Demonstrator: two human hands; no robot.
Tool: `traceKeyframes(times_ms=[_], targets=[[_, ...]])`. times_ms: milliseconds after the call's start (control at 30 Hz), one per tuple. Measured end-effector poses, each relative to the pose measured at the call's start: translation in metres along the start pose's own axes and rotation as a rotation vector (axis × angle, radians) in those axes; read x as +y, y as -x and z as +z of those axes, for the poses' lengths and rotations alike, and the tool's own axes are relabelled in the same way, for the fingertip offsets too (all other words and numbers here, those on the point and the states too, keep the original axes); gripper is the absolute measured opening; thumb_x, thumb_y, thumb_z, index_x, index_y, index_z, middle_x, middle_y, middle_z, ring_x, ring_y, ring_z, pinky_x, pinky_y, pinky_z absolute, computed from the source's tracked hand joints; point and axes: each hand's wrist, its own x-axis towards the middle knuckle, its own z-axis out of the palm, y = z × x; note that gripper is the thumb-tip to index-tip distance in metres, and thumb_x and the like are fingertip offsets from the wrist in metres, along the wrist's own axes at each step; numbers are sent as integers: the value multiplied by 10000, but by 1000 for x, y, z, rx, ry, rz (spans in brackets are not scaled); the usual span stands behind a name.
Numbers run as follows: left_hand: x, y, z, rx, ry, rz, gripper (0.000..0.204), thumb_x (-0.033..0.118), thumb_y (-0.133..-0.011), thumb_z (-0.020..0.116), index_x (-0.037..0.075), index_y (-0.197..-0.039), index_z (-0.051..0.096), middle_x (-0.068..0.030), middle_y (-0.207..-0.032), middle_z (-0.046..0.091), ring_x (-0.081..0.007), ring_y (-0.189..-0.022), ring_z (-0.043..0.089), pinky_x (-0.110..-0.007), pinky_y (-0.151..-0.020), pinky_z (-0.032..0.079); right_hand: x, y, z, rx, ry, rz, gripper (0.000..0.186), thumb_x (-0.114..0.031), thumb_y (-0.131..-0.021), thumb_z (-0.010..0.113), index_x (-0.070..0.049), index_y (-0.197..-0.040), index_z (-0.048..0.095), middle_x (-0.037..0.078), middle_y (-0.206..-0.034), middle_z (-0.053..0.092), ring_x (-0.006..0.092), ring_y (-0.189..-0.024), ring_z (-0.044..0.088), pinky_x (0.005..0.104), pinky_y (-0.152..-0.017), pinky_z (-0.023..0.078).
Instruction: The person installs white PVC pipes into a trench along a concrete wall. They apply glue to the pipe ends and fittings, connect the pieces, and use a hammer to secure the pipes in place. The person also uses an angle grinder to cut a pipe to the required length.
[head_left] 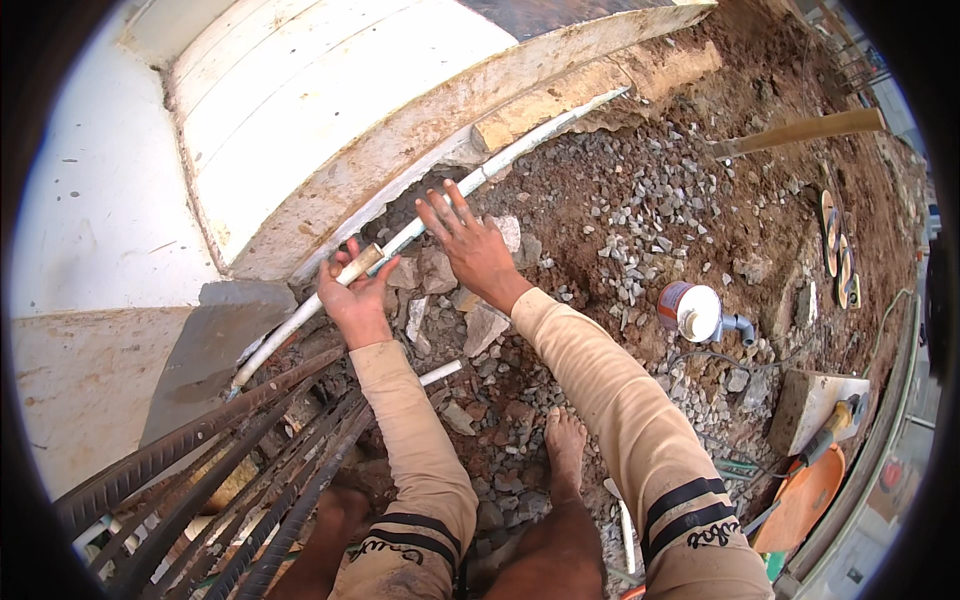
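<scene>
A long white plastic pipe (pixel 545 132) runs diagonally along the foot of the wall. At its lower left it meets a dirty, cream-coloured coupling (pixel 360 263), from which another white pipe section (pixel 280 337) slopes down to the left. My left hand (pixel 356 302) is closed from below around the joint, thumb on one side and fingers on the other. Farther up, my right hand (pixel 474 250) lies over the pipe with its fingers stretched out and touching it; its thumb is hidden. Broken stones (pixel 487 328) lie under and beside both hands.
Rusty rebar (pixel 215 460) juts in at lower left. To the right are an open can (pixel 690 311) with a grey pipe fitting (pixel 738 328), a wooden handle (pixel 800 132), sandals (pixel 840 250), a concrete block (pixel 812 402) and an orange tool (pixel 802 500). Loose gravel covers the ground.
</scene>
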Motion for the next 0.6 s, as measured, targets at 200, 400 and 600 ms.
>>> traceKeyframes(times_ms=[200, 400, 600], targets=[[2, 1, 1, -18, 29, -50, 267, 310, -1150, 405, 142, -947, 444, 10, -939, 561, -241, -1190, 648, -966, -1009, 298, 0, -2, -1, -5, 29, 2, 901, -19, -907, 602, -129, -1707, 204, 108, -1733, 282, 346, -1653, 120, 516, -940, 625], [1, -3, -2, -8, 59, -78, 310, 314, -1147, 432, 129, -901, 472, -3, -887, 550, -217, -968, 640, -883, -1030, 386, 1, -1, 2, -3, 50, -6, 901, -22, -907, 594, -127, -1709, 196, 119, -1736, 273, 353, -1653, 116, 518, -947, 623], [0, -16, -5, 3, 81, -94, 406, 337, -1145, 431, 142, -789, 448, -4, -827, 578, -223, -915, 641, -694, -1037, 509, 1, -2, 1, -13, 47, -2, 897, -34, -910, 587, -128, -1710, 191, 116, -1742, 268, 352, -1655, 103, 534, -959, 618]])
